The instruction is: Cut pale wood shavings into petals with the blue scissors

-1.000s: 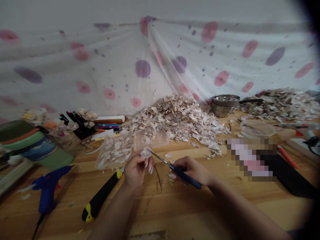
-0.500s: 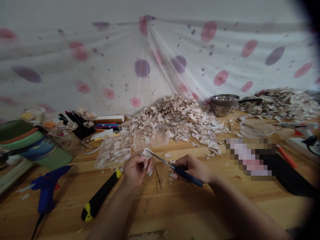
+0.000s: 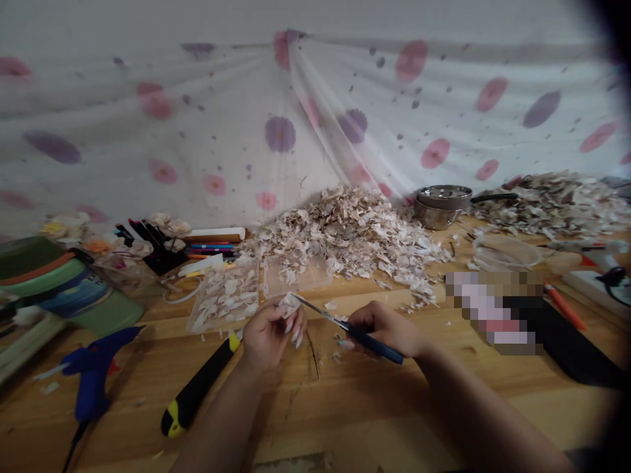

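Note:
Pinched in the fingers of my left hand [image 3: 271, 335] is a thin whitish flake [image 3: 287, 303], like a dried petal or a bit of shell. My right hand [image 3: 382, 328] grips a pair of scissors [image 3: 367, 341] with dark blue handles. Their blades point up and left, with the tip right at the flake's edge. A thin brown twig [image 3: 313, 358] lies on the wooden table between my hands, with small scraps near it. A large heap of similar flakes [image 3: 355, 230] rises behind my hands.
Left of my arm lie a black-and-yellow handled tool [image 3: 197, 387] and a blue glue gun [image 3: 93, 368]. Behind are a clear box of flakes [image 3: 224, 299] and a green container [image 3: 73, 289]. Metal bowls [image 3: 442, 203], a plastic tub [image 3: 507, 253] and another heap [image 3: 557, 203] are at right.
My right hand and the scissors' handles have shifted slightly right. The flake in my left hand has turned a little; the rest of the table looks the same.

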The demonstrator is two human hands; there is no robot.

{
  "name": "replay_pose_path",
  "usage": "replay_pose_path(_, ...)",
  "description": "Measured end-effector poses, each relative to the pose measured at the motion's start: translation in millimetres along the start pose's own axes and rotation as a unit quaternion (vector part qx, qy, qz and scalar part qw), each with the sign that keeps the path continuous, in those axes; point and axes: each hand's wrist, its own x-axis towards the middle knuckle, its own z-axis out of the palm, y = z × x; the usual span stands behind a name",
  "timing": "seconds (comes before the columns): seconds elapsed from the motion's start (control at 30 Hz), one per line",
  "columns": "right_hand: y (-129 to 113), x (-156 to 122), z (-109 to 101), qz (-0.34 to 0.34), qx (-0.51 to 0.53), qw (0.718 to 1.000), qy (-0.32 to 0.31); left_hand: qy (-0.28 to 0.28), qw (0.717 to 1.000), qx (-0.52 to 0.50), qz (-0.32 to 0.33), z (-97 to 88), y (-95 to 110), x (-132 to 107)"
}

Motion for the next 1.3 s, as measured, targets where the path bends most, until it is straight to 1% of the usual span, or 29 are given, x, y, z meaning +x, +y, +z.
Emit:
replay_pose_path(0.07, 0, 0, 0, 0.002, -0.002, 1.0, 0.006, -0.001, 1.0, 0.005, 0.005, 1.2, 0, 0)
replay_pose_path(0.13, 0, 0, 0, 0.005, -0.001, 1.0, 0.012, 0.013, 1.0, 0.018, 0.01, 2.2, 0, -1)
replay_pose_path(0.3, 2, 2, 0, 0.007, -0.023, 0.999, 0.032, 0.109, 0.992, 0.06, 0.017, 2.8, 0, 2)
replay_pose_path(0.4, 4, 3, 1, 0.006, -0.052, 0.998, 0.044, 0.139, 0.987, 0.069, 0.03, 2.1, -1, 5)
replay_pose_path(0.47, 6, 4, 2, 0.004, -0.069, 0.995, 0.065, 0.148, 0.985, 0.069, 0.045, 1.2, -1, 5)
replay_pose_path(0.53, 7, 4, 3, -0.002, -0.071, 0.992, 0.101, 0.163, 0.981, 0.077, 0.071, -0.2, -1, 4)
replay_pose_path(0.63, 6, 2, 4, -0.038, -0.042, 0.987, 0.154, 0.188, 0.962, 0.156, 0.123, -3.0, 0, 1)
replay_pose_path(0.7, 3, 0, 3, -0.08, -0.017, 0.986, 0.146, 0.194, 0.943, 0.229, 0.143, -5.0, 2, -1)
replay_pose_path(0.77, 0, -3, -1, -0.126, 0.0, 0.987, 0.104, 0.194, 0.93, 0.275, 0.15, -7.0, 3, -2)
replay_pose_path(0.83, 0, -5, -6, -0.15, 0.013, 0.987, 0.055, 0.181, 0.925, 0.3, 0.149, -8.7, 5, -3)
replay_pose_path(0.87, 0, -5, -9, -0.146, 0.017, 0.989, 0.032, 0.17, 0.925, 0.308, 0.146, -9.3, 5, -3)
replay_pose_path(0.93, 2, -5, -15, -0.115, 0.014, 0.993, -0.013, 0.146, 0.926, 0.317, 0.142, -10.2, 5, -2)
replay_pose_path(1.03, 3, -5, -20, -0.057, -0.022, 0.997, -0.054, 0.116, 0.929, 0.322, 0.141, -11.1, 3, -2)
replay_pose_path(1.13, 1, -6, -23, -0.02, -0.048, 0.997, -0.058, 0.082, 0.92, 0.363, 0.126, -13.7, 2, -2)
replay_pose_path(1.2, -1, -7, -24, -0.018, -0.049, 0.997, -0.049, 0.071, 0.913, 0.384, 0.117, -15.8, 2, -2)
replay_pose_path(1.3, -3, -8, -26, -0.029, -0.051, 0.998, -0.036, 0.072, 0.917, 0.378, 0.108, -16.7, 3, -2)
